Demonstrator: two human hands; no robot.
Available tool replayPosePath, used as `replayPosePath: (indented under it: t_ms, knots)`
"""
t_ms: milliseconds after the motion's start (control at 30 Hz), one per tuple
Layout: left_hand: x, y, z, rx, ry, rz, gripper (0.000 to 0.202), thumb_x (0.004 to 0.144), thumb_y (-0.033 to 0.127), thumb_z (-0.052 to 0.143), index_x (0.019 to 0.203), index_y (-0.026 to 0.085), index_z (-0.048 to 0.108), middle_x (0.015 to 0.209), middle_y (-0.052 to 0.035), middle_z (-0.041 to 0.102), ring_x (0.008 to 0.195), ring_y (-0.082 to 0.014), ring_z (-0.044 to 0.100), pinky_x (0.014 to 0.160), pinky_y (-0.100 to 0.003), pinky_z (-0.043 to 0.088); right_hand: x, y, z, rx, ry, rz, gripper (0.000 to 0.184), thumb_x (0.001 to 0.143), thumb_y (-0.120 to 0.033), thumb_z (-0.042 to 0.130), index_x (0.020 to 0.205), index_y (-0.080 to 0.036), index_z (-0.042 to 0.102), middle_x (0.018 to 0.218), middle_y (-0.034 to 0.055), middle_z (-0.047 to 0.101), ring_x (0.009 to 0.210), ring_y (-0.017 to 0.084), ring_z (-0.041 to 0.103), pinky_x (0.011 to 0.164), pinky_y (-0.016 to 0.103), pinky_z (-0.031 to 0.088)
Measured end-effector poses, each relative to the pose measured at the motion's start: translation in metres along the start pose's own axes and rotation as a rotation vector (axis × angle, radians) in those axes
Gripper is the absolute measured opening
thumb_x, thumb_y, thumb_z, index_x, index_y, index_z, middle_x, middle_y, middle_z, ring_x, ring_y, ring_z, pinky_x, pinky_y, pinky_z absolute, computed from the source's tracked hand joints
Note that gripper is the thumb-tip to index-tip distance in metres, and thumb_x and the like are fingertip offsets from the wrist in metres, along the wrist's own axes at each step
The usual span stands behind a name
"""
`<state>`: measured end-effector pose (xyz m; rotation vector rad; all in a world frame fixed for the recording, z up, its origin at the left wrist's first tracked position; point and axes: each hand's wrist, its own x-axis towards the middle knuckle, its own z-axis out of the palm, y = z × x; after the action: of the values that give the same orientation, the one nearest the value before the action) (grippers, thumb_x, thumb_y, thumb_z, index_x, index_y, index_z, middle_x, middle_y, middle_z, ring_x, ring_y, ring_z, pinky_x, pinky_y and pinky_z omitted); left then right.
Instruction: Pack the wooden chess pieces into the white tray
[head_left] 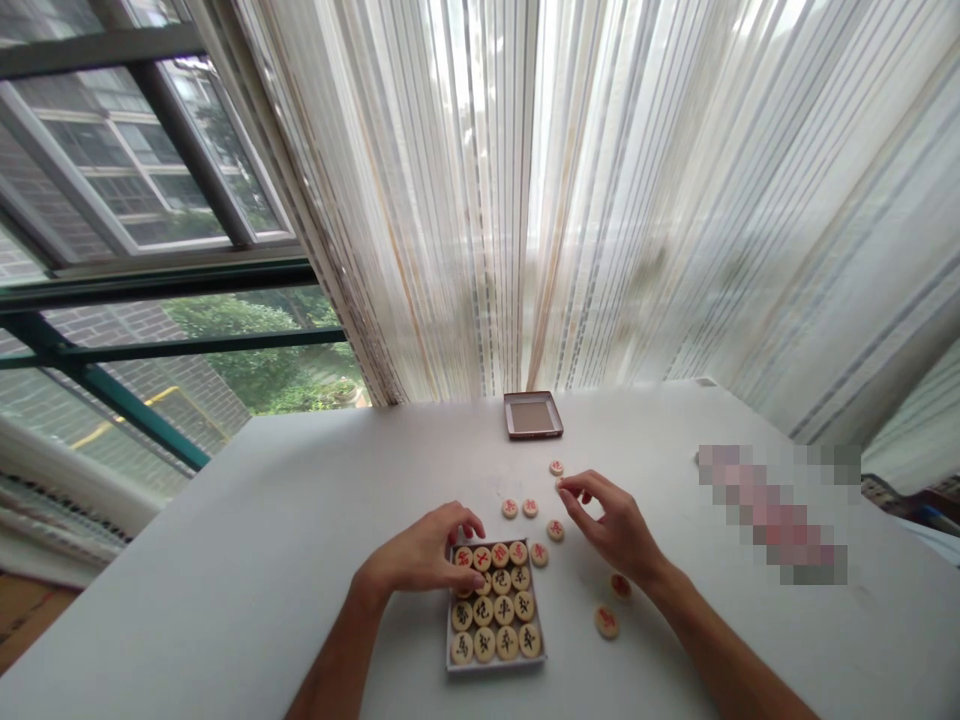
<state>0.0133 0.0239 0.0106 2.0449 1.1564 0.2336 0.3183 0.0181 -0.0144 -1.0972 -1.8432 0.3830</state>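
So this is a white bench [315, 520] by a window [150, 200], with a striped sheer curtain [600, 200] hanging behind it. On the near part of the bench sits a small shallow box [495, 667] packed with round wooden chess discs [504, 608], the xiangqi kind. The top row has red characters and the rows nearer the person have black ones. The left hand [427, 555] rests on the far left corner of that box. Its fingers curl down over the discs there and the thumb lies across the second row. I honestly can't tell if it's pinching a disc or just touching them. The right hand [611, 530] hovers just right of the box, above the loose discs [555, 530] scattered on the bench. Its fingers are loosely curled, with the thumb and index tips close together, pointing toward the far side. Whether there's anything between those tips I can't make out. One loose disc lies just past the fingertips, two sit side by side between the hands, one touches or nearly touches the box's far right corner, and two more lie near the right wrist. Further back, well apart from all this, sits a square brown-rimmed tray [533, 414] near the curtain.
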Motion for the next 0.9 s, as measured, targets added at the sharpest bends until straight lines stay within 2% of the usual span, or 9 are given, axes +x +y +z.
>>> replayPosePath:
  t_ms: [167,433,600,900]
  knots:
    - [0.002,-0.001,0.002,0.002,0.006,0.002,0.040,0.073,0.037,0.077,0.108,0.022,0.066,0.100,-0.0035,0.060,0.088,-0.0195,0.057,0.079,-0.029,0.048,0.000,0.000,0.000,0.002,-0.014,0.009,0.012,0.097,-0.026,0.055,0.095,-0.021,0.065,0.087,0.0048,0.066,0.078,0.019,0.062,0.070,0.032,0.053]
    - [0.007,-0.001,0.007,0.010,0.015,0.064,0.032,0.080,0.039,0.071,0.105,0.021,0.069,0.096,-0.0033,0.063,0.084,-0.0178,0.058,0.076,-0.027,0.048,0.002,0.001,-0.007,-0.013,0.033,0.034,0.012,0.096,-0.027,0.056,0.094,-0.021,0.065,0.084,0.0037,0.066,0.076,0.018,0.061,0.071,0.031,0.050]
    - [0.010,0.000,0.011,0.001,0.076,0.047,0.029,0.085,0.043,0.066,0.105,0.022,0.070,0.092,-0.0025,0.064,0.081,-0.0168,0.058,0.073,-0.026,0.048,0.003,0.000,-0.009,-0.011,0.037,0.038,0.012,0.096,-0.027,0.056,0.094,-0.022,0.066,0.085,0.0037,0.066,0.076,0.018,0.061,0.071,0.030,0.050]
    - [0.015,0.005,0.020,0.012,0.103,0.046,0.032,0.087,0.049,0.062,0.099,0.020,0.070,0.090,-0.0034,0.065,0.080,-0.0171,0.059,0.071,-0.026,0.046,-0.002,-0.004,0.003,0.013,-0.051,0.016,0.012,0.096,-0.022,0.054,0.092,-0.021,0.065,0.081,0.0035,0.063,0.075,0.017,0.060,0.065,0.028,0.049]
